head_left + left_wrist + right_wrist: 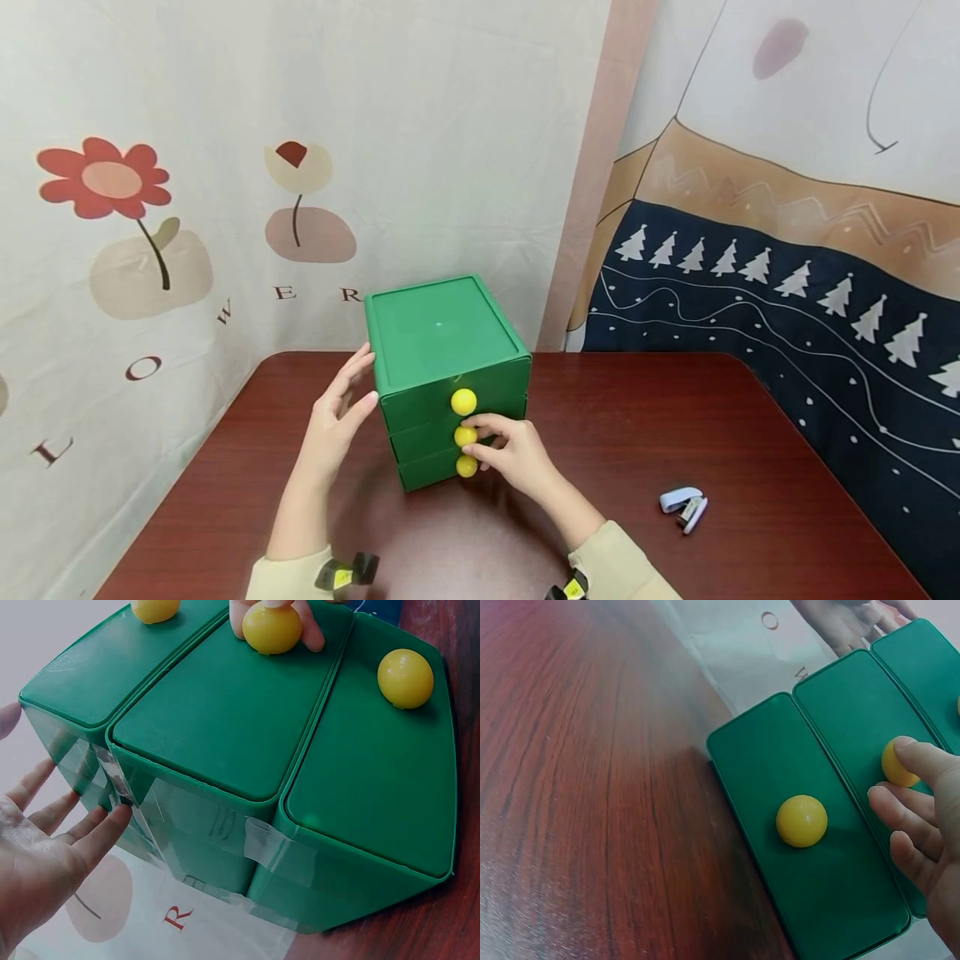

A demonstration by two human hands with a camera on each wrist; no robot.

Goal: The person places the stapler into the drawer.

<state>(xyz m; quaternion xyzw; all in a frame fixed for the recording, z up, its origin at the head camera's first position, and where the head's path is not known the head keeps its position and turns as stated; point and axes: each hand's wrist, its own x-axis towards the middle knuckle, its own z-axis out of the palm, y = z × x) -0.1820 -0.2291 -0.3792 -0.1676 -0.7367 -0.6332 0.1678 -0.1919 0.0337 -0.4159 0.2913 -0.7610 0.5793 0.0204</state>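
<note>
A green box with three stacked drawers [442, 333] stands on the table, each drawer front carrying a round yellow knob. My right hand [517, 450] pinches the middle knob [465, 437] between thumb and fingers; the right wrist view shows the same knob [897, 765] partly covered by them. Against the box's left side rests my left hand [337, 417], fingers spread and fairly straight. In the left wrist view its fingertips touch the clear tape [112, 776] on that side. The top knob [463, 402] and bottom knob [467, 466] are untouched. All drawers look closed.
On the reddish-brown table [637, 417], a small light-blue stapler [684, 507] lies to the right of the box. Behind the table hangs a cloth [450, 167] printed with flowers and letters, beside a dark-blue one [712, 333] with white trees.
</note>
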